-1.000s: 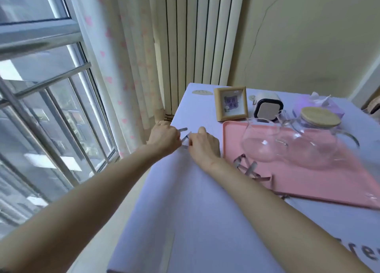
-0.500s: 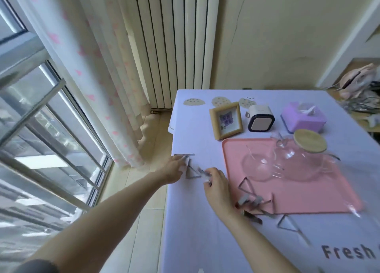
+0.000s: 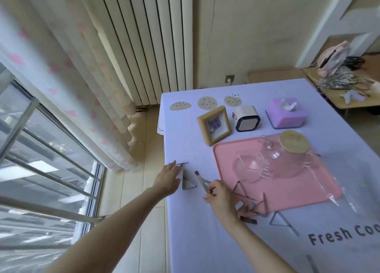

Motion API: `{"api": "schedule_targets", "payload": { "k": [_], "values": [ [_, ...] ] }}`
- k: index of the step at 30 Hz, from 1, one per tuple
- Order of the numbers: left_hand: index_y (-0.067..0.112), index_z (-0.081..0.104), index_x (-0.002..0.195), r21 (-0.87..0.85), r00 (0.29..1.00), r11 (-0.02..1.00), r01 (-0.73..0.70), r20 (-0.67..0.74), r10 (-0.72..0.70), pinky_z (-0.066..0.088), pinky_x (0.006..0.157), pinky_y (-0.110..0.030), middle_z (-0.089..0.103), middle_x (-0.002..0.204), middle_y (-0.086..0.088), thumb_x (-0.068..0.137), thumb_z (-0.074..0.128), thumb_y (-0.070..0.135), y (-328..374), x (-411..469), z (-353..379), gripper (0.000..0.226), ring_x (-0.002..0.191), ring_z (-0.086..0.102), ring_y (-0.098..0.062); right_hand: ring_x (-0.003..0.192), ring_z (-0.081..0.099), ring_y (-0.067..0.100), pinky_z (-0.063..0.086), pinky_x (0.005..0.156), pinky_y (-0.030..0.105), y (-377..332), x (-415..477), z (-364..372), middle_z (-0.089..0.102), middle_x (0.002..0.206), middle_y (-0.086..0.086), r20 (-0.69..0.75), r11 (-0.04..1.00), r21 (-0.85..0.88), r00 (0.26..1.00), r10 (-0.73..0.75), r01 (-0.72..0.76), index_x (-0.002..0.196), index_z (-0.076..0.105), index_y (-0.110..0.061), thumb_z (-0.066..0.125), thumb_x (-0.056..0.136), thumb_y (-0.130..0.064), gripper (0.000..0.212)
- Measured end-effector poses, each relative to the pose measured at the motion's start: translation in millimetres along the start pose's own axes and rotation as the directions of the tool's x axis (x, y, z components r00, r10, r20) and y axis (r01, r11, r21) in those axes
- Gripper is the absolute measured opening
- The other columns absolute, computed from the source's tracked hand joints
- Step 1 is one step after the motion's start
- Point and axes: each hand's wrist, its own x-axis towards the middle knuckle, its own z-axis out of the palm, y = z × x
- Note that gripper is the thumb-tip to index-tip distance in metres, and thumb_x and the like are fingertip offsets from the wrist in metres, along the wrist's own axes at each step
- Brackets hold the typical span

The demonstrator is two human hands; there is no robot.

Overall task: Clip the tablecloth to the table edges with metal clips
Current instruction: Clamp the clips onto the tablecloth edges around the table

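Parting after their joint press a second ago, the hands now work separately. The left hand [image 3: 167, 178] lays straight fingers against the triangular grey metal clip [image 3: 188, 188] seated on the lilac tablecloth [image 3: 195, 242] at the table's left edge, mid-frame. The right hand [image 3: 221, 195] pinches a second bent metal clip [image 3: 202, 181] just beside it. One point looks fixed; spare clips [image 3: 273, 218] lie by the pink plastic tray [image 3: 287, 190].

Left hand [image 3: 167, 178], right hand [image 3: 221, 198]: both bare. Forearms [image 3: 127, 213] bare from the wrists behind the fingers [image 3: 172, 165] back to the frame edge. Nail visible on one right fingertip [image 3: 205, 196].
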Motion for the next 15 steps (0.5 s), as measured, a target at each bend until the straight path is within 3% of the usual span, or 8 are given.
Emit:
{"api": "schedule_targets", "payload": {
  "k": [3,4,6,7,9,15],
  "values": [
    [0.008,0.038,0.132,-0.061,0.986,0.984,0.167,0.017,-0.166,0.034,0.1,-0.034,0.028,0.142,-0.015,0.094,0.044,0.016,-4,-3,-1,0.039,0.126,0.035,-0.032,0.069,0.057,0.025,0.051,0.062,0.037,-2,-2,6,0.05,0.079,-0.003,-0.028,0.999,0.025,0.999,0.032,-0.031,0.062,0.045,-0.026,0.062,0.072,0.01,0.041],
    [0.007,0.037,0.132,-0.086,0.977,0.973,0.212,0.045,-0.209,0.036,0.097,-0.034,0.032,0.136,-0.016,0.094,0.043,0.014,-6,-1,-2,0.039,0.121,0.04,-0.032,0.069,0.059,0.026,0.05,0.061,0.036,-2,-3,10,0.051,0.077,-0.003,-0.016,0.999,0.017,0.999,0.044,-0.044,0.062,0.044,-0.026,0.062,0.072,0.008,0.04],
    [0.003,0.037,0.13,-0.144,0.969,0.961,0.237,0.103,-0.223,0.04,0.093,-0.036,0.037,0.128,-0.017,0.093,0.04,0.01,-9,7,-1,0.038,0.115,0.046,-0.034,0.063,0.058,0.013,0.043,0.056,0.021,-2,-5,18,0.052,0.071,-0.006,0.026,0.997,-0.039,0.997,0.07,-0.069,0.063,0.041,-0.027,0.066,0.074,0.002,0.04],
    [0.001,0.038,0.127,-0.168,0.971,0.96,0.224,0.116,-0.207,0.041,0.092,-0.036,0.039,0.125,-0.018,0.091,0.04,0.009,-10,12,-1,0.037,0.112,0.048,-0.035,0.059,0.055,0.004,0.037,0.053,0.013,-3,-7,23,0.051,0.067,-0.009,0.04,0.995,-0.065,0.996,0.075,-0.072,0.064,0.039,-0.028,0.069,0.075,-0.003,0.04],
    [-0.001,0.041,0.122,-0.192,0.98,0.965,0.178,0.126,-0.155,0.042,0.091,-0.035,0.042,0.121,-0.017,0.09,0.042,0.008,-9,24,-1,0.033,0.11,0.048,-0.033,0.058,0.052,-0.003,0.035,0.053,0.011,-4,-10,34,0.049,0.063,-0.011,0.062,0.992,-0.088,0.993,0.097,-0.091,0.065,0.038,-0.028,0.07,0.077,-0.009,0.039],
    [0.007,0.047,0.118,-0.247,0.984,0.968,-0.052,0.153,0.091,0.042,0.093,-0.035,0.048,0.121,-0.008,0.087,0.039,0.006,-12,68,-10,0.032,0.113,0.049,-0.026,0.049,0.039,0.001,0.033,0.054,0.016,-14,5,69,0.051,0.053,-0.016,0.072,0.971,-0.096,0.972,0.225,-0.217,0.062,0.034,-0.029,0.062,0.079,-0.017,0.035]
  ]
}}
